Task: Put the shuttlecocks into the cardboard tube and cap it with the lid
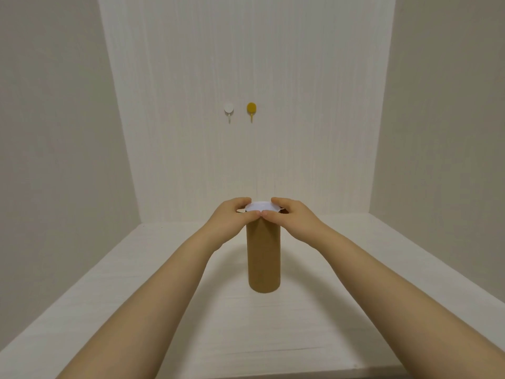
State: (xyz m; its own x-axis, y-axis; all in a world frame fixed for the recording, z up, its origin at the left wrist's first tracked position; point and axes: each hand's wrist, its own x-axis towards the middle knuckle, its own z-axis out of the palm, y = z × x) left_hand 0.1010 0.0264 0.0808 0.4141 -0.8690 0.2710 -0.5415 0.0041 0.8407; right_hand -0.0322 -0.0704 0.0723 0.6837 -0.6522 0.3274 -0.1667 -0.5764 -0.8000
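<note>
Hands meet atop the upright cardboard tube (263, 258): left hand (232, 218) and right hand (291, 217) pinch the white lid (261, 207) (shuttlecocks unseen); press evenly, keeping it level.

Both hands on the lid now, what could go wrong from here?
1. The tall cardboard tube stands upright with nothing bracing its body; uneven pressing could tip it.
2. The left hand and right hand grip only the white lid at its rim, so it might seat crooked.
</note>
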